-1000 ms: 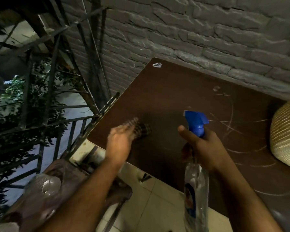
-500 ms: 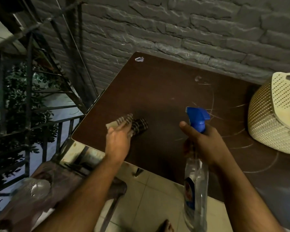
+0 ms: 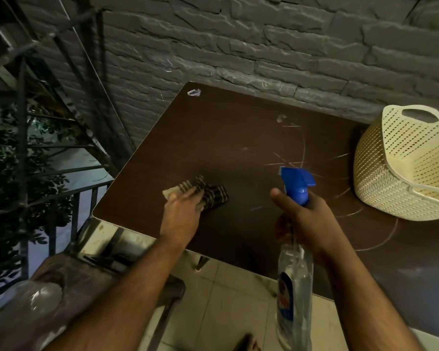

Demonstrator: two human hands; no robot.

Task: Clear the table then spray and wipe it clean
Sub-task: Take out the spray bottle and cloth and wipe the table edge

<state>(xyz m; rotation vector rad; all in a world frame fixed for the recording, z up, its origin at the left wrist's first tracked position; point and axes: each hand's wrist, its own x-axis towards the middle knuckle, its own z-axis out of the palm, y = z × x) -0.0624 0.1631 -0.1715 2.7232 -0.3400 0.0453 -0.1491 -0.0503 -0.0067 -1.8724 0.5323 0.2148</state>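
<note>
- Left hand (image 3: 181,211) presses a checked cloth (image 3: 208,192) flat on the dark brown table (image 3: 238,138), near its left front corner; fingers lie over the cloth, slightly curled.
- Right hand (image 3: 307,219) grips the neck of a clear spray bottle (image 3: 293,287) with blue trigger head (image 3: 297,183), held above the table's front edge; index finger extended beside the trigger head.
- Cream perforated basket (image 3: 401,168) sits on the table's right side, against the grey brick wall (image 3: 264,46).
- Pale scratch arcs on the tabletop between bottle and basket.

cream basket (image 3: 401,173), brick wall (image 3: 264,41), railing (image 3: 23,148)
</note>
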